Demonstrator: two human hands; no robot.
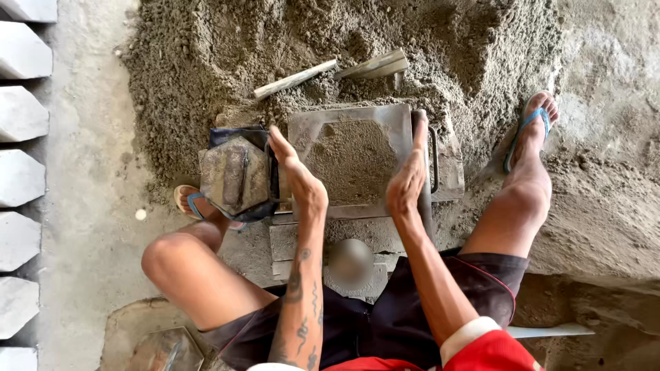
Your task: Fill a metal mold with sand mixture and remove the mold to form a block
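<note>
Both hands are pressing flat, open-palmed, holding nothing: left hand (pixel 297 175) & right hand (pixel 408 180) flanking the sand-filled metal mold (pixel 352 161) on the floor. Better w/ even pressure, edges level.

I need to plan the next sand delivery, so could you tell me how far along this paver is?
Done: a row of finished grey blocks lies along the left edge. In hand: the metal mould is filled with sand mix, and the left hand and right hand press its two sides. Left: the block is not yet turned out, and the sand pile remains large.
</note>
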